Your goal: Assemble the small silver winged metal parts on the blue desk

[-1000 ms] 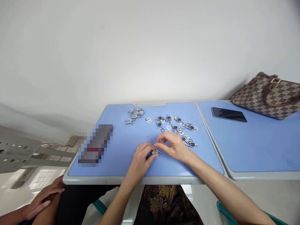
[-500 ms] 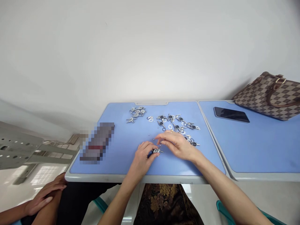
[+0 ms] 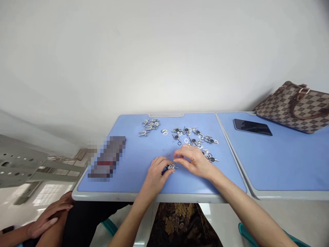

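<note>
My left hand (image 3: 159, 168) rests on the blue table, its thumb and fingers closed on a small silver metal fitting (image 3: 171, 167) with a thin stem sticking out to the right. Just above that fitting, my right hand (image 3: 192, 161) pinches with thumb and forefinger; whatever is between the tips is too small to make out. Beyond my right hand lie several loose fittings with round black faces (image 3: 194, 141), mixed with thin flat metal plates (image 3: 186, 140) and black rings (image 3: 179, 143). A few tiny metal balls (image 3: 168, 154) are scattered near my fingers.
A pile of silver fittings (image 3: 150, 126) lies at the back left. Left of my hands is a blurred-out dark object (image 3: 109, 156). On the adjoining right table are a phone (image 3: 252, 127) and a checkered handbag (image 3: 293, 106). Another person's hands (image 3: 50, 216) rest at lower left.
My right thumb and forefinger have drawn together and shifted slightly right, away from the fitting. My left hand keeps its hold on it. The view has tilted very slightly.
</note>
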A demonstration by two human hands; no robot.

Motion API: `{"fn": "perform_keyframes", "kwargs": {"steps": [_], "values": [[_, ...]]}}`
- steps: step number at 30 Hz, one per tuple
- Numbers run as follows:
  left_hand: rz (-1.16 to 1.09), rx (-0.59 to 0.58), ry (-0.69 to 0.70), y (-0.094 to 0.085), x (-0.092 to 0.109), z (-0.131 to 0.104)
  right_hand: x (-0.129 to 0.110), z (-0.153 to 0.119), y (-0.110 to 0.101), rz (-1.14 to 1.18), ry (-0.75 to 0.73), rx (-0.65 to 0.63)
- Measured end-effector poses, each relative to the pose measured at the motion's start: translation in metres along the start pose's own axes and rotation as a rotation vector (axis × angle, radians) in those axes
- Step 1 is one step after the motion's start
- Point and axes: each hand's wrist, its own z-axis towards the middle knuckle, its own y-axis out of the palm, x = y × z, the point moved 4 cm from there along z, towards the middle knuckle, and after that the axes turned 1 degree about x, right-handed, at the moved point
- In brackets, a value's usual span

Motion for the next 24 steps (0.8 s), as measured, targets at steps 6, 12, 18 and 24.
{"fn": "perform_keyframes", "kwargs": {"steps": [6, 12, 18, 24], "values": [[0.01, 0.008, -0.004, 0.0, 0.0, -0.001, 0.002, 0.0, 0.006, -0.012, -0.012, 0.048], [0.01, 0.013, 0.001, 0.002, -0.002, -0.002, 0.004, -0.003, 0.01, 0.003, -0.016, 0.109], [-0.07, -0.034, -0.014, -0.002, -0.002, -0.003, 0.006, -0.007, 0.01, -0.043, -0.008, 0.142], [-0.125, -0.071, -0.057, -0.004, -0.004, -0.003, 0.008, -0.01, 0.014, 0.012, 0.047, 0.137]]}}
